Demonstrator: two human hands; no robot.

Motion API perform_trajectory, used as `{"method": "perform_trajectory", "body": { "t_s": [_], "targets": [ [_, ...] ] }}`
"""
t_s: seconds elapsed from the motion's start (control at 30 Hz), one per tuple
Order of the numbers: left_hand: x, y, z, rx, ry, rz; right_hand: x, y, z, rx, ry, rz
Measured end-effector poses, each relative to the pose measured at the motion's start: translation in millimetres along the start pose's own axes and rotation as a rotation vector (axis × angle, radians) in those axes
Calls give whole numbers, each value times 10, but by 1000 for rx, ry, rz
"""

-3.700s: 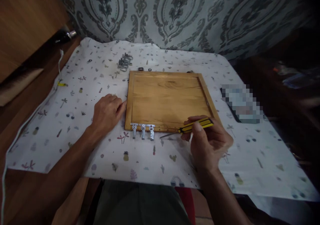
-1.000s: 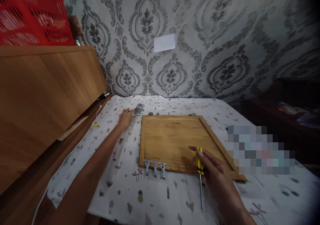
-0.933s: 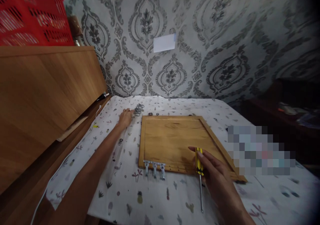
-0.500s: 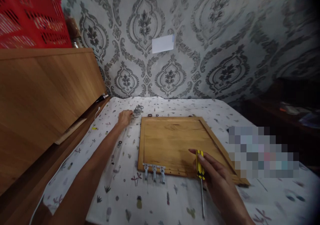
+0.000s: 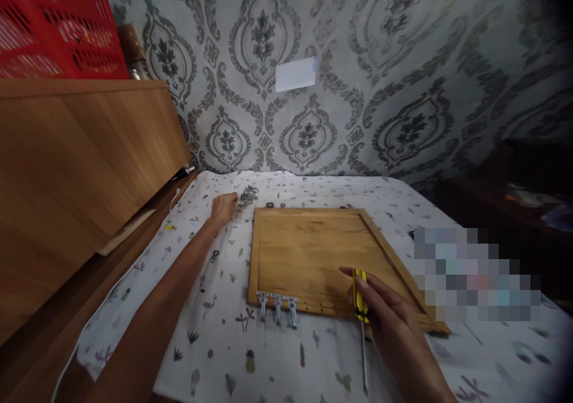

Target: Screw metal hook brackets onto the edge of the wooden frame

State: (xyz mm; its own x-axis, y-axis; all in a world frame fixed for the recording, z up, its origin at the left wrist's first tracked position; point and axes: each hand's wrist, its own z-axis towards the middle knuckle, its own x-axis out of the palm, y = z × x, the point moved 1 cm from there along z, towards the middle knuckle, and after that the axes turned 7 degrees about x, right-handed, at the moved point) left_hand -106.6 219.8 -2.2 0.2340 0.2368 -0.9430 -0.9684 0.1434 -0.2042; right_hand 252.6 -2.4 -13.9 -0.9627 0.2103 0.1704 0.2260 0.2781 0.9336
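Note:
My right hand [image 5: 389, 313] grips the yellow-and-black handle of a screwdriver [image 5: 360, 298], its metal shaft pointing down toward the near side. Behind it lies a framed wooden panel [image 5: 308, 248], flat on the patterned cloth. Three silver metal clips [image 5: 278, 310] sit in a row along the panel's near left edge, their ends sticking out past it. Far to the left, my left hand [image 5: 223, 208] is closed with its fingers curled beside a small pile of metal clips [image 5: 248, 195]. Whatever its fingertips may hold is too small to make out.
A wooden cabinet [image 5: 89, 158] with a red basket [image 5: 58, 30] on top stands at left. A white cable [image 5: 102, 313] runs along the table's left side. Patterned wallpaper closes off the back. A pixelated patch [image 5: 474, 274] covers something at right.
The view has shifted slightly. My left hand stays by the pile of metal clips with little visible movement, and my right hand keeps the screwdriver in the same pose.

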Motion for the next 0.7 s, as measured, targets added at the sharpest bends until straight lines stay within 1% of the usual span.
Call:
{"method": "perform_trajectory", "body": {
  "t_s": [0.1, 0.2, 0.37, 0.5, 0.7],
  "targets": [
    [3, 65, 12, -10, -57, -41, 13, 9, -33, 16, 7, 1],
    [4, 146, 0, -15, -109, -94, 37, 36, -70, 23, -18, -18],
    [29, 218, -126, -13, -158, -205, 92, 76, -97, 5, -30, -37],
    [33, 192, -281, -5, -207, -267, 111, 61, -78, -31, -30, -4],
    [-30, 57, -563, 43, -238, -283, 116, 43, -68, -58, 6, -9]
  ]
}}
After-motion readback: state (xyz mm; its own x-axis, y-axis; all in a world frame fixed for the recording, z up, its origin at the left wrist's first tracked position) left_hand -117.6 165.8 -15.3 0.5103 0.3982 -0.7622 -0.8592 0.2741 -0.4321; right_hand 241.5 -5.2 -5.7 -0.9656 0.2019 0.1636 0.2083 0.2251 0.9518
